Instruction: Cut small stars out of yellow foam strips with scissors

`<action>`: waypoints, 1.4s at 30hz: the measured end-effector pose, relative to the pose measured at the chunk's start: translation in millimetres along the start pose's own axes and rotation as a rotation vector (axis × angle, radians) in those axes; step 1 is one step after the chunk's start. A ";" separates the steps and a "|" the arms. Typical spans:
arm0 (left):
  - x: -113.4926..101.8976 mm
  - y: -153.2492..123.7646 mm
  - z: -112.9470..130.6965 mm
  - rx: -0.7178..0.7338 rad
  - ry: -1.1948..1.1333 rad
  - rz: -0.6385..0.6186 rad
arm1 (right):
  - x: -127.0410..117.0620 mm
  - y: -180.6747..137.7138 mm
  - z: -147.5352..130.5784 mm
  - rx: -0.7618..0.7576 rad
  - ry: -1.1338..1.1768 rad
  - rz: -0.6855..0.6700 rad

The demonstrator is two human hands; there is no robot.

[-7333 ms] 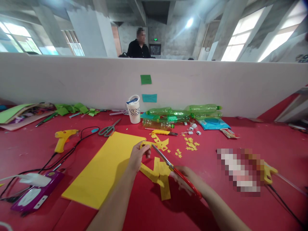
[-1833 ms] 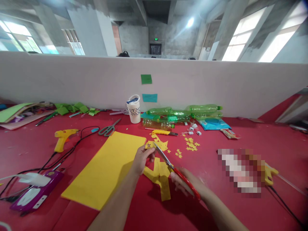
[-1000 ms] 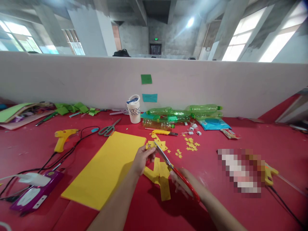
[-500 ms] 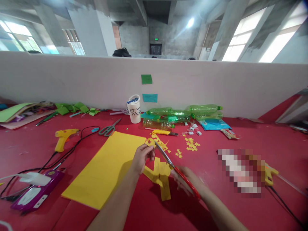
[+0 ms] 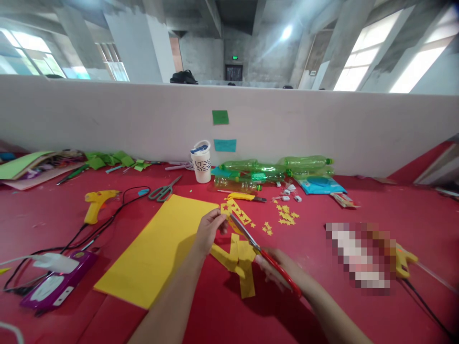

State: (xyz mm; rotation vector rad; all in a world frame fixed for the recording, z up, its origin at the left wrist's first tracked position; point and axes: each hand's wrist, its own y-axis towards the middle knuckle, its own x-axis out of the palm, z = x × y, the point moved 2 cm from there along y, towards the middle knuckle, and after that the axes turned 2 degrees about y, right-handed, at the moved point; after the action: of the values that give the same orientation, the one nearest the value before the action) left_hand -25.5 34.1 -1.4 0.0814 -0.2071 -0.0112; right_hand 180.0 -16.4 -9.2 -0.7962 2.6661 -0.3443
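Observation:
Pinched in my left hand [image 5: 211, 228] is a small yellow paper piece [image 5: 225, 209] with a star-shaped hole. My right hand [image 5: 278, 267] grips red-handled scissors [image 5: 247, 233], whose blade tips meet the paper by my left fingertips. Behind the blades lies a yellow strip with star cut-outs [image 5: 240, 212]. Small yellow stars [image 5: 286, 215] are scattered right of it. Yellow paper strips [image 5: 245, 267] lie below my hands, partly overlapping. A large yellow sheet [image 5: 161, 248] lies on the red table, left of my left hand and partly behind my left forearm.
Grey-green scissors [image 5: 163, 192], a white cup [image 5: 201, 165], green plastic bottles [image 5: 265, 167] and a yellow utility knife [image 5: 244, 197] lie toward the white partition. A yellow glue gun [image 5: 96, 205] and purple power strip [image 5: 59, 282] sit left; another glue gun [image 5: 403, 260] is right.
The paper piece has turned slightly in my left fingers, so its star hole shows more face-on. The strip behind it shows more clearly. The scissors stay at the paper.

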 end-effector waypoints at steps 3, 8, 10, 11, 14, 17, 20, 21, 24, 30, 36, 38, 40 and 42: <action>-0.5 0.3 0.3 0.007 0.024 -0.013 | -0.5 -0.9 -0.5 -0.004 0.010 -0.021; -1.5 0.4 0.2 0.004 0.053 -0.042 | -0.9 -3.0 -6.2 -0.013 -0.018 -0.003; -1.8 0.2 0.8 0.004 0.060 -0.045 | -1.3 -3.1 -6.4 -0.008 -0.019 -0.007; -1.8 0.0 1.2 0.003 0.060 -0.045 | -1.6 -3.0 -5.8 0.000 -0.017 -0.011; -1.1 -0.7 2.5 -0.008 0.045 -0.038 | -1.6 -2.1 -3.1 0.020 0.011 -0.028; 0.5 -1.4 3.8 -0.017 0.023 -0.032 | 0.4 -1.4 -2.4 0.028 0.047 -0.034; 2.6 -2.2 4.6 -0.035 0.003 -0.031 | 2.4 -1.7 -5.8 0.036 0.078 -0.006; 3.4 -2.4 4.6 -0.047 -0.004 -0.036 | 2.7 -1.9 -7.5 0.037 0.084 0.008; 5.7 -2.9 4.2 -0.075 -0.024 -0.065 | 2.5 -2.3 -11.1 0.036 0.089 0.026; 6.5 -2.7 2.9 -0.079 -0.045 -0.052 | 1.6 0.4 -4.2 0.014 0.065 0.013; 5.4 -2.2 3.7 -0.066 -0.002 -0.041 | -0.7 1.1 1.1 0.029 -0.018 0.032; 4.8 -2.0 3.5 -0.058 0.018 -0.045 | -0.9 0.9 0.8 0.019 -0.013 0.009; 4.2 -1.7 2.8 -0.050 0.020 -0.049 | -1.2 0.8 0.9 0.008 -0.003 -0.002; 3.6 -1.4 1.9 -0.046 0.018 -0.048 | -1.4 0.7 1.5 0.005 0.007 -0.009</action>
State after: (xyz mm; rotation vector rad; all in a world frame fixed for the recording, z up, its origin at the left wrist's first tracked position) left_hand -22.4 32.5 1.1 0.0410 -0.1870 -0.0628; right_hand 181.4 -15.3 -10.4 -0.8065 2.6679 -0.3566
